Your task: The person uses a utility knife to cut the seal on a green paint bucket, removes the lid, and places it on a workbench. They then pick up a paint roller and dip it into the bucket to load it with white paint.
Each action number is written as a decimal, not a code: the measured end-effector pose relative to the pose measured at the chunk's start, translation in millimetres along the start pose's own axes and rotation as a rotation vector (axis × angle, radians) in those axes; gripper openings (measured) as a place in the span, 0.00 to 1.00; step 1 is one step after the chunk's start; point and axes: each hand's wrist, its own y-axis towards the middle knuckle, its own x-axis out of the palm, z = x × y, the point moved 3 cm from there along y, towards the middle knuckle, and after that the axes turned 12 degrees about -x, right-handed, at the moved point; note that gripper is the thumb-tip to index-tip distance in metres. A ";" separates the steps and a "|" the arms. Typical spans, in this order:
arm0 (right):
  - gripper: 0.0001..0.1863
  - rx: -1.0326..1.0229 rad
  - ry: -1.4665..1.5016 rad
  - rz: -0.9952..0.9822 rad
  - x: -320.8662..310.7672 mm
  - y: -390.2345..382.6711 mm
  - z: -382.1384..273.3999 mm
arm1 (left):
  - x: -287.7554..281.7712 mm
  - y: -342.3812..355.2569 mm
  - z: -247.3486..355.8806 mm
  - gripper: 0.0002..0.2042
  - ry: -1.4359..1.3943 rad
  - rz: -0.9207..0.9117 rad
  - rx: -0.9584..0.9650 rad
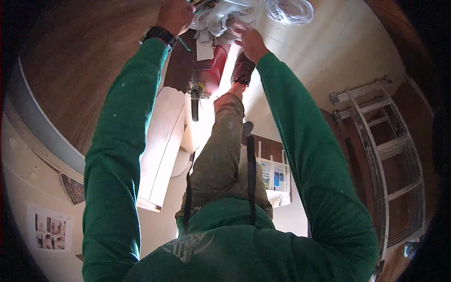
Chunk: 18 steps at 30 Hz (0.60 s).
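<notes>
Both my arms, in green sleeves, reach to the top of the view. My left hand (175,17), with a dark watch (159,35) on its wrist, is closed at the left edge of a heap of clear plastic bags (217,19). Its fingertips are partly cut off, and what they hold is too small to make out. A thin green strip (184,43) shows just below that hand. At the heap's right side is my right hand (252,43), its slightly blurred fingers apart and against the plastic. A pale tag or card (204,50) hangs beneath the bags.
A red fire extinguisher (215,70) stands below the bags, close to my boot (243,69). Another clear plastic bundle (290,10) lies farther right. A metal ladder (383,150) is on the right. A pale wooden box-like piece (162,141) is left of my leg.
</notes>
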 end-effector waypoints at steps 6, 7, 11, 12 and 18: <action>0.20 0.026 -0.047 -0.044 8.3 -41.1 -68.1 | 89.0 -0.3 -44.5 0.13 -1.443 -0.582 -0.640; 0.19 0.114 0.007 -0.062 11.5 -47.7 -87.0 | 99.7 -2.1 -42.9 0.14 -1.504 -0.579 -0.666; 0.20 0.291 0.304 0.097 11.3 -81.6 -116.9 | 102.1 5.8 -18.0 0.17 -1.319 -0.460 -0.552; 0.20 0.287 0.377 0.147 7.1 -88.2 -114.3 | 93.4 9.1 -5.6 0.17 -0.970 -0.324 -0.391; 0.17 0.385 0.724 0.394 -11.5 -86.5 -111.0 | 31.9 -6.7 67.7 0.16 -0.352 -0.136 -0.251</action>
